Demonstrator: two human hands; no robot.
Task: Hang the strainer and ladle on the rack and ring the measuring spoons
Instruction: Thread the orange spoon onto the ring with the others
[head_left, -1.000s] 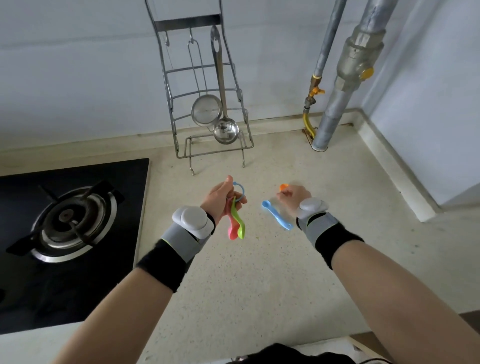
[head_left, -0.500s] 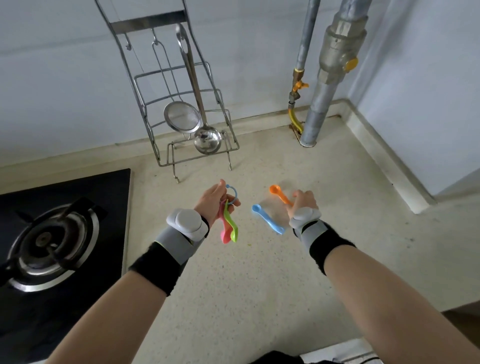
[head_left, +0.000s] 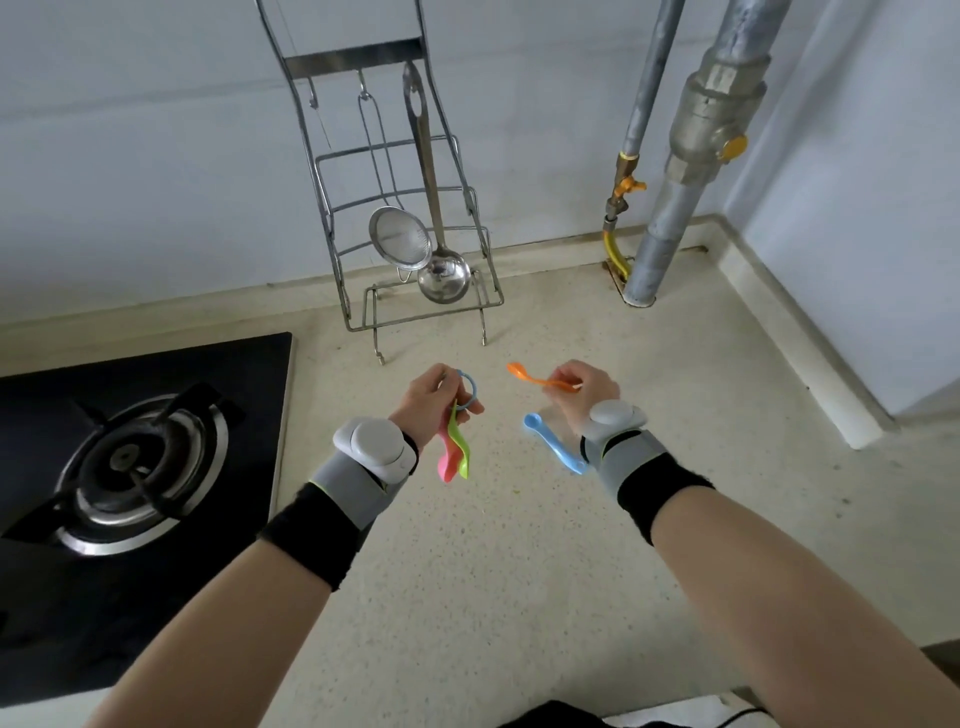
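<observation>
A mesh strainer (head_left: 401, 244) and a steel ladle (head_left: 442, 275) hang side by side from the top bar of the wire rack (head_left: 332, 218) at the back wall. My left hand (head_left: 428, 400) pinches a blue ring (head_left: 467, 389) above the counter; a pink measuring spoon (head_left: 444, 465) and a green one (head_left: 460, 457) dangle from it. My right hand (head_left: 584, 392) holds an orange measuring spoon (head_left: 535, 378) by its handle, bowl pointing left toward the ring, about a hand's width away. A blue measuring spoon (head_left: 550, 441) lies on the counter just below my right hand.
A black gas hob (head_left: 130, 467) with its burner fills the left side. Grey pipes (head_left: 670, 208) with yellow valves rise at the back right corner. A raised wall ledge (head_left: 810, 364) runs along the right. The speckled counter (head_left: 493, 571) stretches toward me.
My right hand has lifted the orange spoon off the counter and turned its bowl toward the ring. The left hand keeps the ring with the pink and green spoons. The view has shifted.
</observation>
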